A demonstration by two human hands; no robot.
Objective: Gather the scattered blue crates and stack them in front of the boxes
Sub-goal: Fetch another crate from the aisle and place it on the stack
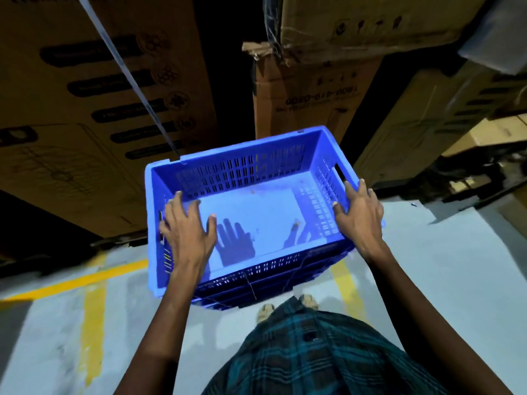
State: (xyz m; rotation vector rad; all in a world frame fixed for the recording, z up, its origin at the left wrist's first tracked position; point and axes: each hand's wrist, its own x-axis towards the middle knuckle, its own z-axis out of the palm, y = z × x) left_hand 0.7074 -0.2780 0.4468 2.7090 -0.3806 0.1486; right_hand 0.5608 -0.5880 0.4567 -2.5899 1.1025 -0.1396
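A blue crate [251,212] sits on top of a stack of crates [268,283], right in front of the tall cardboard boxes [308,104]. The left hand [186,226] is spread, fingers splayed over the left rim and partly inside; its shadow falls on the crate's bare bottom. The right hand [359,215] rests on the right rim near the handle slot, fingers loosely open rather than clenched. Neither hand looks to be carrying weight, so the top crate seems set down or nearly so. At least part of the stacking appears done. Whether more crates lie scattered on the floor [427,280] cannot be told; none show here.
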